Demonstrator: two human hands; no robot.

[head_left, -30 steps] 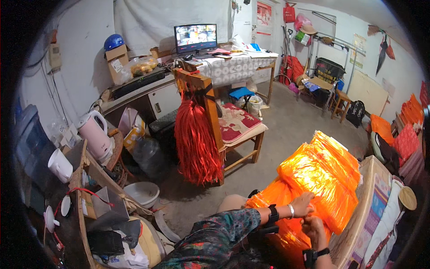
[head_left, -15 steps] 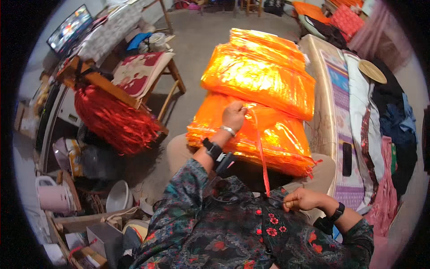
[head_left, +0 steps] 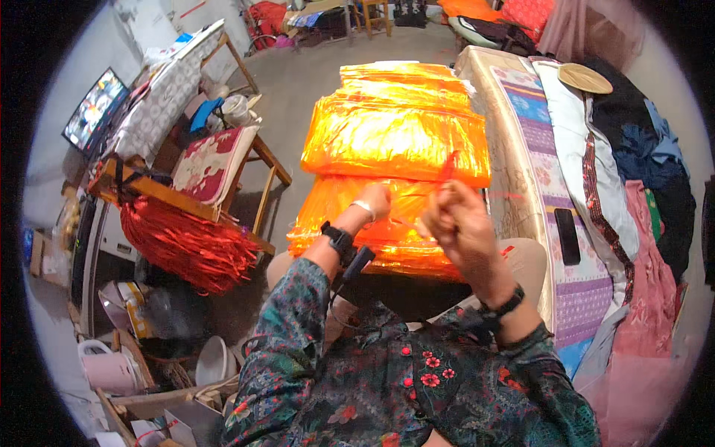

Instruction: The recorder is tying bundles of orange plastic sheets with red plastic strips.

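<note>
On my lap lies a thick stack of shiny orange plastic film (head_left: 395, 141), glinting yellow, its layers folded in stepped tiers. My left hand (head_left: 375, 201) is closed and rests on the lower tier; what its fingers pinch is hidden. My right hand (head_left: 463, 227) is raised over the stack's near right part, fingers pinched together and slightly blurred. A thin red strip (head_left: 450, 165) sticks up just beyond these fingers, and the right hand seems to grip it. Dark bands with small devices sit on both wrists.
To the left, a bundle of red strands (head_left: 186, 242) hangs from a wooden frame beside a cushioned chair (head_left: 212, 167). A bed (head_left: 514, 171) at right bears a black phone (head_left: 567, 236), clothes and a straw-coloured round pad (head_left: 585, 78). A pink pot (head_left: 112, 369) stands lower left.
My right hand has risen from near my chest, forward and left, over the film stack, bringing the red strip with it. My left hand stays on the stack. The view has shifted.
</note>
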